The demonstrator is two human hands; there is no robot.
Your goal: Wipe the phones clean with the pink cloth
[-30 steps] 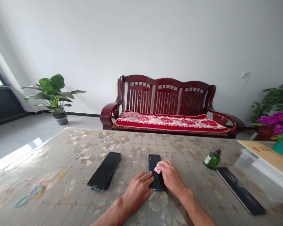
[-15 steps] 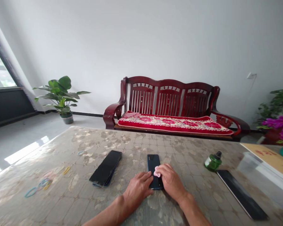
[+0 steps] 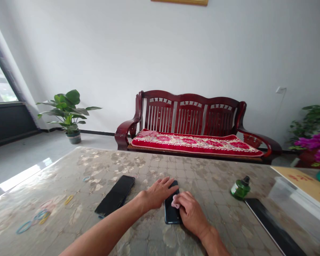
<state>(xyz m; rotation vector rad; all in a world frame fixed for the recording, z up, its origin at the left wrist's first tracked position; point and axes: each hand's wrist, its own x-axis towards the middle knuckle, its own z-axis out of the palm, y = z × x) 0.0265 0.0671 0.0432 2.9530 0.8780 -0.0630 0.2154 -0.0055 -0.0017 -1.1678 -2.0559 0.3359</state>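
A dark blue phone (image 3: 171, 215) lies on the patterned table cover (image 3: 160, 241) in front of me. My left hand (image 3: 161, 192) rests over the phone's far left part, its fingers spread and holding nothing. Pinched in the fingers of my right hand (image 3: 191, 212) is a small pink cloth (image 3: 175, 202), pressed on the middle of the phone. To the left, another black phone (image 3: 116, 195) lies with a blue edge showing beneath it.
Colored bands (image 3: 37, 218) lie at the left. At the right are a green bottle (image 3: 240, 188), a long dark object (image 3: 273, 224), a clear box (image 3: 296, 202) and flowers (image 3: 314, 145). A red wooden bench (image 3: 192, 113) stands beyond the table.
My left hand has moved from the phone's lower left side to its far end, fingers spreading. The right hand and cloth stay on the phone. The view has tilted up slightly.
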